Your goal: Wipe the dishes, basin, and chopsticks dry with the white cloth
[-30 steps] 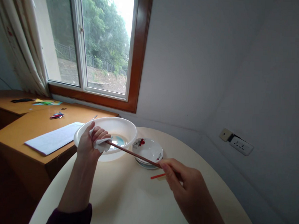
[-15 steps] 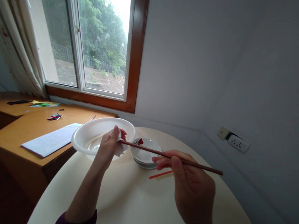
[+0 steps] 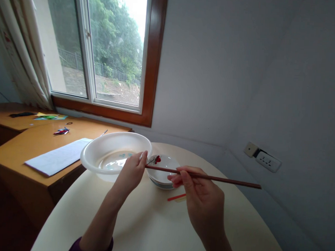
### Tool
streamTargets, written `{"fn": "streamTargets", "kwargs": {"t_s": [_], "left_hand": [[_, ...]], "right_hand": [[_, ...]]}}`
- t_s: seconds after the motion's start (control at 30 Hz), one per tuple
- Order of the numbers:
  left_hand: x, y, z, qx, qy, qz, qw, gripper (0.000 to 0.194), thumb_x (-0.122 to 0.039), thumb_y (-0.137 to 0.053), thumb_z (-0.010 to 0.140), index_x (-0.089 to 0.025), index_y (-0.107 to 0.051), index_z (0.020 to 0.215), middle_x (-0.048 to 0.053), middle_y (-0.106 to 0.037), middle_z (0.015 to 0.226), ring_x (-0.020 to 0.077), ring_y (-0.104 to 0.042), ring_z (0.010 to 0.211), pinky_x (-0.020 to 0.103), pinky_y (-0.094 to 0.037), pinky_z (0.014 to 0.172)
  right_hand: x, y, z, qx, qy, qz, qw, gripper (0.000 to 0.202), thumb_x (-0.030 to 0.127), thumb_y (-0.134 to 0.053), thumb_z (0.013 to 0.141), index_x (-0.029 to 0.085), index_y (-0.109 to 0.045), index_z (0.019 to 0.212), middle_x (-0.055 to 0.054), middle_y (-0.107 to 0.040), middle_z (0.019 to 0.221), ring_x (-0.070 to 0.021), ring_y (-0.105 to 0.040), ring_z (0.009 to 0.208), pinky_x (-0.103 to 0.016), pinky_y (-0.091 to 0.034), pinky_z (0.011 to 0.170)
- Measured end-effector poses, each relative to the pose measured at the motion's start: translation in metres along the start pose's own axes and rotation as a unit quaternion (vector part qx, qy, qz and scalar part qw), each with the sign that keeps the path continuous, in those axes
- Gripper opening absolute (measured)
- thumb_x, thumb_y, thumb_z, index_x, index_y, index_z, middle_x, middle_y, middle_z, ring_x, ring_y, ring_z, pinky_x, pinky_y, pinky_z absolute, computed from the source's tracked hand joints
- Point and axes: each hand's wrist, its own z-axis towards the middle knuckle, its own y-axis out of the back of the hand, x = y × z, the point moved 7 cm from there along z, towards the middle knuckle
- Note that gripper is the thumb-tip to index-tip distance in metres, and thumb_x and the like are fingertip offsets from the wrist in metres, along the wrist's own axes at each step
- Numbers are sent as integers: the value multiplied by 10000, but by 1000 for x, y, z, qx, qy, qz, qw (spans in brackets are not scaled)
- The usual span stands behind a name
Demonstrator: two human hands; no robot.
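My right hand (image 3: 202, 195) is closed round a brown wooden chopstick (image 3: 231, 181), held almost level above the table. Its left end meets my left hand (image 3: 134, 167), whose fingers are closed round that end; the white cloth seen there earlier is almost wholly hidden by them. Just behind my left hand stands a wide, translucent white basin (image 3: 92, 157) with a little water at the bottom. Beneath the chopstick is a small stack of white dishes (image 3: 167, 163), the top one bearing a red flower. Red and pale yellow sticks (image 3: 177, 197) lie on the table, partly covered by my right hand.
The round cream table (image 3: 149, 228) adjoins a wooden desk (image 3: 13, 148) on the left. On the desk lie white paper (image 3: 57, 156), several pens (image 3: 61, 131) and coloured papers. A wall with a socket (image 3: 268, 161) rises at the right.
Both hands have shifted: the left to the right, turning so the cloth is hidden, the right slightly left along the chopstick. The chopstick now lies flatter, its free end further right and higher.
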Motion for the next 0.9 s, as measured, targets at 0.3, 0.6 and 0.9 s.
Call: {"fn": "streamTargets", "kwargs": {"t_s": [0.3, 0.6, 0.9], "left_hand": [[0, -5, -2, 41, 22, 53, 998, 399, -409, -219, 852, -236, -349, 518, -5, -456, 487, 174, -465, 532, 294, -332, 552], [3, -9, -2, 55, 39, 71, 995, 435, -386, -221, 867, -230, -385, 496, 12, -491, 481, 172, -481, 501, 290, -338, 532], [3, -18, -2, 40, 35, 140, 989, 337, -280, -273, 884, -219, -427, 591, 31, -549, 543, 171, -513, 529, 265, -312, 524]], "right_hand": [[-2, -1, 1, 15, 5, -21, 1000, 124, 187, -504, 862, 181, -624, 832, -9, -679, 704, -122, -644, 595, -218, -551, 548], [3, -1, -1, 18, 8, -54, 998, 127, 225, -502, 861, 171, -616, 841, -20, -687, 696, -138, -650, 589, -228, -545, 527], [10, -2, -4, 17, 62, -126, 990, 140, 239, -477, 879, 183, -605, 874, -24, -691, 718, -141, -655, 594, -236, -545, 559]]}}
